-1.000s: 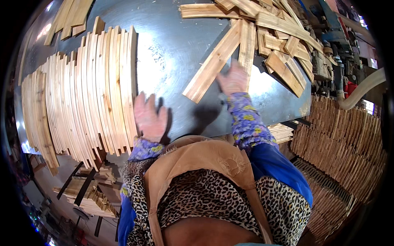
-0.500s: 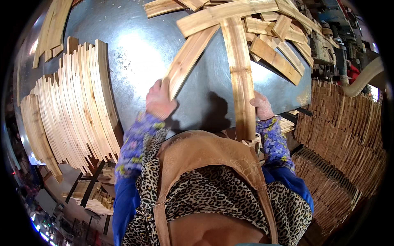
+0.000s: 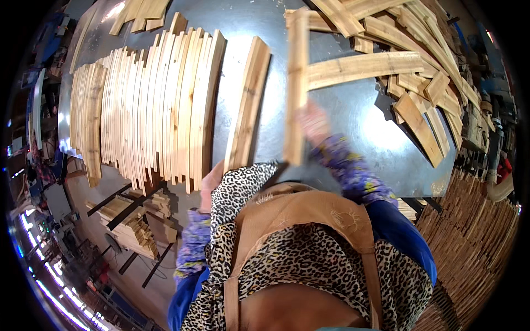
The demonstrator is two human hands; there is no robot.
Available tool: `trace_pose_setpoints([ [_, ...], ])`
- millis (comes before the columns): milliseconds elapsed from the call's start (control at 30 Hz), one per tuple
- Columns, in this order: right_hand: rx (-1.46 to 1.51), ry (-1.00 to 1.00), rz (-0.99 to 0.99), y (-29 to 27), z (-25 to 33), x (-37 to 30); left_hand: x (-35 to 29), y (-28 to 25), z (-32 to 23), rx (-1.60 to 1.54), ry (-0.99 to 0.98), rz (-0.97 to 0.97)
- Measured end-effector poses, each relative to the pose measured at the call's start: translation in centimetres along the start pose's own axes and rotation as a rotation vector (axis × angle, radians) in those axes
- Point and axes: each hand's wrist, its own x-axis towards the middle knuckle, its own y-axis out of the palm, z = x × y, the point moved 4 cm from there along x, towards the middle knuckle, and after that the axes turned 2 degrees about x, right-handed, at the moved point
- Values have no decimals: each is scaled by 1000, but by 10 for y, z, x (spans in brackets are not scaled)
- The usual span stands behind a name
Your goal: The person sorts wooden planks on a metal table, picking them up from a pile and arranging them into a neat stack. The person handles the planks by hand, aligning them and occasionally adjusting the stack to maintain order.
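My left hand [image 3: 211, 185] is at the near end of a narrow wooden board [image 3: 248, 102], closed on that end. A fold of leopard-print cloth [image 3: 240, 187] hides part of this hand. My right hand [image 3: 314, 122], smeared by motion, grips the right edge of a second wooden board [image 3: 296, 83]. This second board points away from me and is blurred too. Left of my left hand lies a row of pale wooden strips [image 3: 160, 105], packed side by side with uneven ends. Another board [image 3: 364, 69] lies crosswise beyond my right hand.
All this wood rests on a shiny metal table [image 3: 353, 118]. A loose heap of boards [image 3: 419, 105] covers its far right. More boards [image 3: 143, 14] lie at the far left. Stacked wood [image 3: 469, 237] stands beyond the right edge, and a rack with wood [image 3: 132, 226] below the left.
The left board has swung upright toward the row of strips and stands apart from the others. The right board has shifted left with my right hand. The whole view has turned left.
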Motion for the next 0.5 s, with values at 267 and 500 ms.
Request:
trace_pose_setpoints([
  [267, -9, 75, 183, 98, -13, -9, 41, 23, -6, 1544, 623, -526],
  [500, 413, -243, -928, -169, 147, 24, 47, 74, -92, 1142, 461, -78],
])
